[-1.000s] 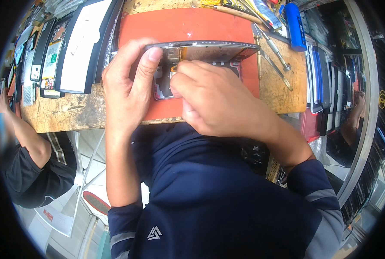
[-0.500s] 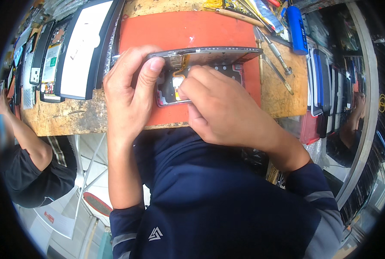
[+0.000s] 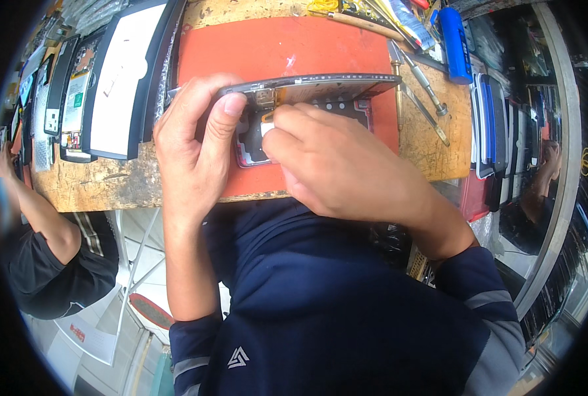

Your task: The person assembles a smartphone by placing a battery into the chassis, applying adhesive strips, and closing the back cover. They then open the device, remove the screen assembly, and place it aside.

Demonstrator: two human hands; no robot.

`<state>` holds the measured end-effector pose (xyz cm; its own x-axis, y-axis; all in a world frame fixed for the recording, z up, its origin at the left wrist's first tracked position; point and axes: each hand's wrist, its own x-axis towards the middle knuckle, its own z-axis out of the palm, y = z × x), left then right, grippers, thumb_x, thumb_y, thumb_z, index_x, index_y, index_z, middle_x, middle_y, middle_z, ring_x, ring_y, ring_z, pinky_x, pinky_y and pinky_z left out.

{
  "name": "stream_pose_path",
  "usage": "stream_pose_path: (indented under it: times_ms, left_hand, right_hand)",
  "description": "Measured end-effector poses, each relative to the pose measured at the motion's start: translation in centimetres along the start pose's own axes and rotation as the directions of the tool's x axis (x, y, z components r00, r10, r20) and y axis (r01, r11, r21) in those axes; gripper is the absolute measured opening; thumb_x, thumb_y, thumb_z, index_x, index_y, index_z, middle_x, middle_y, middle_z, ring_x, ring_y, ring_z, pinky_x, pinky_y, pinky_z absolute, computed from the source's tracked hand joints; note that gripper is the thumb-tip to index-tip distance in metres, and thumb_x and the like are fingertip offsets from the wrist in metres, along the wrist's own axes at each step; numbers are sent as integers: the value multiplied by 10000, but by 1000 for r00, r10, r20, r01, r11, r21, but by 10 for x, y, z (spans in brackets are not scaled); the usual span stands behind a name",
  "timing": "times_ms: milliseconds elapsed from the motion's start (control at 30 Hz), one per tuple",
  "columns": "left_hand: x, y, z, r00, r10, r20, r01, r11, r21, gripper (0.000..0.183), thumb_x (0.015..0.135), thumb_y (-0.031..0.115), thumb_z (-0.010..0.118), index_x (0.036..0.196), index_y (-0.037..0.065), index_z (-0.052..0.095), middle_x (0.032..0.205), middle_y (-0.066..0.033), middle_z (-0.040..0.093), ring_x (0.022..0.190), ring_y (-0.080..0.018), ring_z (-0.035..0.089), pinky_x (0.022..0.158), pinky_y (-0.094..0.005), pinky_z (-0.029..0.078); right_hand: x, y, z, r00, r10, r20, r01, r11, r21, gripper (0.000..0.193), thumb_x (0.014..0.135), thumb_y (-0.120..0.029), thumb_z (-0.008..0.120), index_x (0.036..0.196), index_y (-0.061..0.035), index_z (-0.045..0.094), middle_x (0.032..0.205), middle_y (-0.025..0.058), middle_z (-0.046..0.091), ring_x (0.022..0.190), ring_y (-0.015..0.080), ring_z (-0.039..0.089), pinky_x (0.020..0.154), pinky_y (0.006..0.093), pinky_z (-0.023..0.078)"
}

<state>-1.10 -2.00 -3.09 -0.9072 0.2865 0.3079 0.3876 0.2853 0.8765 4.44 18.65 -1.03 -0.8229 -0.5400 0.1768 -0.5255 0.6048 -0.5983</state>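
An opened phone or small tablet lies on an orange-red mat (image 3: 287,46). Its dark screen panel (image 3: 346,86) stands tipped up along the far side of the dark frame (image 3: 249,146), which is flat on the mat. My left hand (image 3: 195,132) grips the panel's left end, thumb on the near face and fingers behind. A thin orange and white flex cable (image 3: 267,119) runs between panel and frame. My right hand (image 3: 327,155) reaches over the frame, its thumb and index finger pinched at the cable; the exact contact is partly hidden.
A white panel with a dark border (image 3: 125,72) and opened devices (image 3: 76,99) lie at left. Tweezers (image 3: 419,109), a pen-like tool (image 3: 426,86) and a blue cylinder (image 3: 455,46) lie right. Several devices stand upright (image 3: 488,125) farther right. Another person's arm (image 3: 40,201) is at far left.
My right fingers have shifted slightly left and up along the cable, and its white part now sits bent beside them. The screen panel's left end has dipped slightly toward me.
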Motion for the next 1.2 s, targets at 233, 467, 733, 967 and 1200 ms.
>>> stream_pose_path:
  times_ms: [233, 467, 733, 967, 1200]
  left_hand:
    - [0, 6, -3, 1000, 10, 25, -12, 998, 65, 174, 1063, 155, 704, 1120, -5, 741, 904, -92, 697, 811, -201, 648, 776, -335, 523]
    - [-6, 10, -8, 988, 155, -2, -153, 978, 139, 149, 1022, 70, 728, 1144, -13, 740, 965, -123, 727, 882, -244, 677, 826, -340, 535]
    - [-34, 37, -15, 958, 195, 211, -268, 872, 411, 155, 863, -6, 817, 993, 39, 746, 922, -88, 685, 867, -291, 629, 775, -408, 463]
    - [-33, 45, -9, 934, 8, 357, -206, 828, 522, 171, 841, 13, 806, 989, 79, 748, 963, -61, 652, 942, -290, 590, 865, -417, 393]
    - [-25, 44, -13, 887, -27, 460, -229, 841, 491, 192, 829, -21, 770, 980, 84, 716, 949, -77, 620, 972, -312, 564, 936, -447, 346]
  right_hand:
    - [-7, -15, -14, 999, 47, -5, -47, 995, -91, 303, 823, -2, 715, 1120, 9, 652, 1043, 169, 601, 959, 370, 626, 834, 479, 513]
    - [-19, 12, -67, 871, -106, -479, -44, 956, -291, 278, 849, 16, 774, 1125, 24, 740, 1071, 157, 709, 972, 314, 692, 845, 383, 548]
    - [-18, 58, -54, 941, 25, -336, 51, 975, 215, 157, 952, -53, 764, 1094, 12, 747, 943, 130, 709, 840, 282, 689, 738, 369, 533]
    - [-22, 61, -47, 934, 5, -358, 71, 977, 199, 166, 918, 2, 763, 1083, 23, 746, 964, 125, 711, 857, 256, 700, 746, 342, 546]
    - [-20, 64, -41, 921, -20, -390, 90, 983, 161, 223, 852, -1, 795, 1068, 3, 737, 943, 130, 695, 826, 299, 688, 706, 381, 534]
